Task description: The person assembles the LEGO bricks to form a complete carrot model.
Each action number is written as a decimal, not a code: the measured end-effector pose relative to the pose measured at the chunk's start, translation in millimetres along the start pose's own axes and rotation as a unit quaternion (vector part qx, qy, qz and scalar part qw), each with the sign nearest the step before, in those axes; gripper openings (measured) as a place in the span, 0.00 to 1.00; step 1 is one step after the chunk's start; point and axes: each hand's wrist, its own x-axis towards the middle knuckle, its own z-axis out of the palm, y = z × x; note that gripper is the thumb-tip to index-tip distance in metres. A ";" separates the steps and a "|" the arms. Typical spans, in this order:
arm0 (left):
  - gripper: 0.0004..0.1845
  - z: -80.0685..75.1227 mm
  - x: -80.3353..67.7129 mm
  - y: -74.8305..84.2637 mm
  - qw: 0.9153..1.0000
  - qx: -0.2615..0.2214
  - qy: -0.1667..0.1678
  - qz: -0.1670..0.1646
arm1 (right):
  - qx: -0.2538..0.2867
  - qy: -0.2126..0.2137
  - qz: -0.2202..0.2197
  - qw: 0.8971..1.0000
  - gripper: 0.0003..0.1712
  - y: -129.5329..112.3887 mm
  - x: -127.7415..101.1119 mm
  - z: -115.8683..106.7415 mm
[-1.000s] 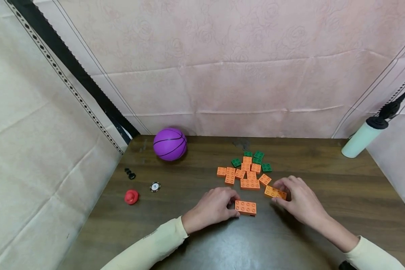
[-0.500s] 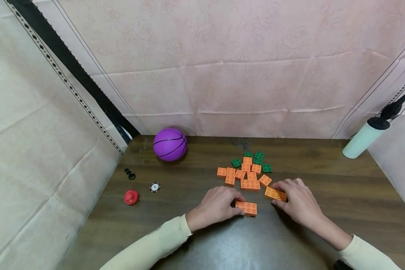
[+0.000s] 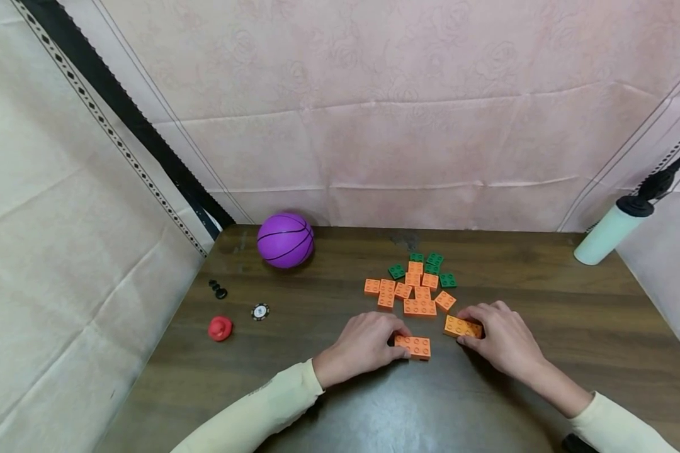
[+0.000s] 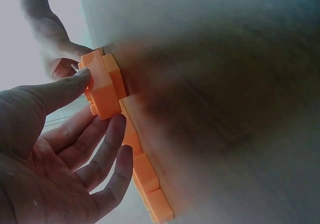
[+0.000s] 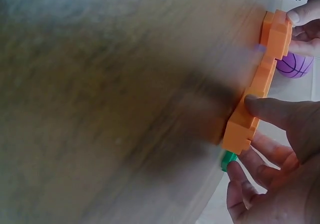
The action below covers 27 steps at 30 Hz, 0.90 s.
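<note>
My left hand [image 3: 368,345] pinches an orange toy building brick [image 3: 418,347] by its left part, thumb at the near side. In the left wrist view this brick [image 4: 103,94] sits over another orange brick [image 4: 115,72], offset from it. To the right, my right hand [image 3: 504,335] holds a lighter, yellow-orange brick [image 3: 460,326] by its right end, between thumb and fingers. That brick [image 5: 241,126] shows long and studded in the right wrist view. A short gap of table separates the two hands' bricks.
Beyond the hands lies a loose cluster of orange bricks [image 3: 420,307] and several green bricks [image 3: 447,280]. A purple ball [image 3: 286,240], a poker chip [image 3: 260,311], a red round object [image 3: 220,328] and a small black piece [image 3: 218,290] are at left. A mint bottle [image 3: 613,233] stands far right.
My left fingers have slid rightward from the brick's left end to farther along its sides. The right hand has barely moved, still holding its yellow-orange brick.
</note>
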 end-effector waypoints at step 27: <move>0.14 0.2 2.4 -2.7 0.999 -0.052 -0.012 0.008 | 0.092 0.024 -0.117 0.989 0.23 -42.0 -11.9 -0.5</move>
